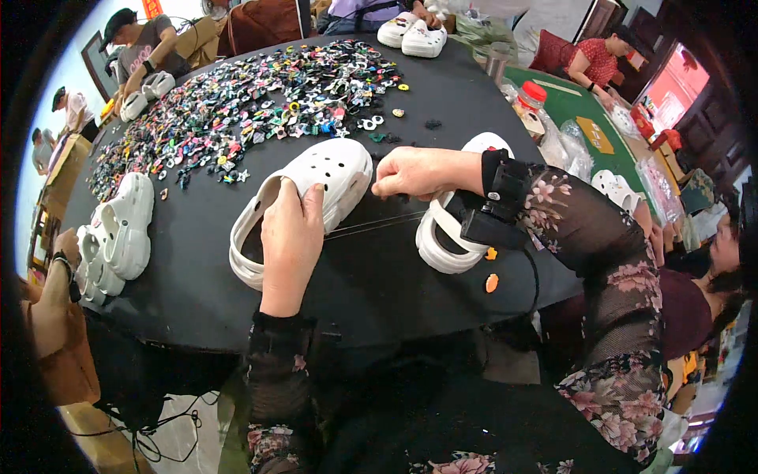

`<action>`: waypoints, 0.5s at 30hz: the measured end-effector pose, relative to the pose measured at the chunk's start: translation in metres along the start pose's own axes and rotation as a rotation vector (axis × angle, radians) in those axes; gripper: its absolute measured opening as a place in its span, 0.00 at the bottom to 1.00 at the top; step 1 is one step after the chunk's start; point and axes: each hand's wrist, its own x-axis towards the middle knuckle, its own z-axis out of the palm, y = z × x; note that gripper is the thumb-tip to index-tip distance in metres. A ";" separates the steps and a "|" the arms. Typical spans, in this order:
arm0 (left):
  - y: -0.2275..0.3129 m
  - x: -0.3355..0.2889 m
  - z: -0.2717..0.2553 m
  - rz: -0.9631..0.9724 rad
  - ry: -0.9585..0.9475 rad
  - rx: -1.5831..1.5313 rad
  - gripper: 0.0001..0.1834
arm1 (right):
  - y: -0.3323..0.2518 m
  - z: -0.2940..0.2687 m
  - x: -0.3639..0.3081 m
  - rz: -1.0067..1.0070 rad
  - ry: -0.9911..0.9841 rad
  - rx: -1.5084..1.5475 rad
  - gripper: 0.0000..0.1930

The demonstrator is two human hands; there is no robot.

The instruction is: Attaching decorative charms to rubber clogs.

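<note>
My left hand (294, 233) grips a white clog (335, 170) with round holes in its upper, thumb on top and fingers inside the opening. The toe points away and to the right. Close beside that toe, my right hand (414, 172) is closed, fingertips pinched; whatever they hold is hidden. A second white clog (452, 246) rests on the black table under my right wrist, partly covered by the black device strapped there. Thin pale strands (379, 226) stretch between the two clogs. Two small orange charms (492, 282) lie beside the second clog.
A wide pile of colourful small charms (260, 99) covers the table's far left. White clogs (130, 225) stand at left near another person's hand, and another pair (414, 35) at the far edge. At right, a green table (553, 91) carries a red-lidded jar (532, 95) and plastic bags.
</note>
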 end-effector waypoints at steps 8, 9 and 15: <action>-0.001 -0.005 -0.001 0.047 -0.015 -0.093 0.15 | 0.015 0.000 0.036 0.049 -0.132 -0.108 0.13; -0.001 -0.005 -0.001 0.040 -0.021 -0.087 0.14 | 0.014 -0.002 0.038 0.058 -0.122 -0.135 0.14; -0.003 -0.008 0.002 0.074 0.000 -0.089 0.12 | 0.026 -0.008 0.042 0.035 -0.117 -0.135 0.18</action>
